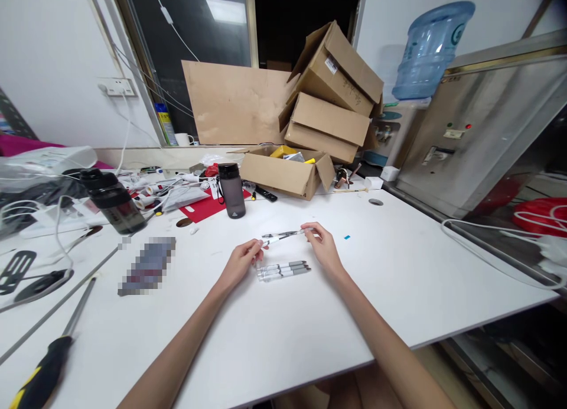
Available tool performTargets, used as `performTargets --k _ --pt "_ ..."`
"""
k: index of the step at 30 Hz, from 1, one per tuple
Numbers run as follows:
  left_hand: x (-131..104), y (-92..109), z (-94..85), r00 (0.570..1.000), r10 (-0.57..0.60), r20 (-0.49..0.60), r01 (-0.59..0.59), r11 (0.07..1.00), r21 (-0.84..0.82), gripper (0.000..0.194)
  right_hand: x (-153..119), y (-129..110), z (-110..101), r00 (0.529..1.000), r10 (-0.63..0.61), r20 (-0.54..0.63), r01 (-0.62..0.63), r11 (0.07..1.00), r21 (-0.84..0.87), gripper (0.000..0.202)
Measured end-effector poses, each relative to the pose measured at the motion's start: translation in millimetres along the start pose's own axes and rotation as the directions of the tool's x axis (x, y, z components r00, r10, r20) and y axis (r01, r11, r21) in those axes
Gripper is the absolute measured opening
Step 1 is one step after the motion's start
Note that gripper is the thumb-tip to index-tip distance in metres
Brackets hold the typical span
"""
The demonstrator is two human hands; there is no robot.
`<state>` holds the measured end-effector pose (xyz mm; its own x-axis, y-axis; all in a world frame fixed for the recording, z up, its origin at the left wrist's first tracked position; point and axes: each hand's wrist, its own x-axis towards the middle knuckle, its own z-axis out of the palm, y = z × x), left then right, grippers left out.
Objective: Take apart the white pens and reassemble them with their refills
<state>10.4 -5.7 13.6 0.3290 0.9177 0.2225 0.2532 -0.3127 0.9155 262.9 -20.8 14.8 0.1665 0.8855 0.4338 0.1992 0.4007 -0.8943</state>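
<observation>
Between my two hands, just above the white table, a slim white-and-dark pen (283,237) is held roughly level. My left hand (245,259) pinches its left end, fingers closed. At the other end, my right hand (319,243) grips with thumb and fingertips. Close behind it shows another thin pen (272,234), partly overlapped by the held one. Several white pens with grey ends (283,270) lie side by side on the table, nearer to me than the held pen. Whether the held pen is in one piece is too small to tell.
A dark drink bottle (231,191) stands behind my hands, near an open cardboard box (279,171). On the left are a black bottle (113,202), a screwdriver (55,344) and cables. A small blue piece (347,237) lies right of my hands on the white table (420,267).
</observation>
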Motion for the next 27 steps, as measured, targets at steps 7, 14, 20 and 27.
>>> performTargets --k 7,14,20,27 --pt "-0.6 1.5 -0.7 1.0 -0.007 0.006 0.008 1.0 -0.03 0.046 6.2 4.2 -3.2 0.996 0.079 -0.037 -0.075 0.991 0.107 0.024" --pt "-0.7 1.7 0.5 1.0 0.001 0.014 -0.001 1.0 -0.017 0.045 -4.3 -7.3 3.1 0.998 0.046 0.049 -0.045 0.998 -0.033 0.032" --pt "-1.0 2.7 1.2 0.999 0.014 0.033 -0.015 1.0 0.018 0.045 -14.9 -11.1 10.2 0.98 0.015 0.198 0.003 0.996 -0.092 0.032" --pt "-2.4 7.6 0.9 0.999 0.032 0.026 -0.033 0.999 0.034 0.047 -10.6 -13.8 7.3 0.952 0.059 0.3 -0.061 0.998 -0.003 0.033"
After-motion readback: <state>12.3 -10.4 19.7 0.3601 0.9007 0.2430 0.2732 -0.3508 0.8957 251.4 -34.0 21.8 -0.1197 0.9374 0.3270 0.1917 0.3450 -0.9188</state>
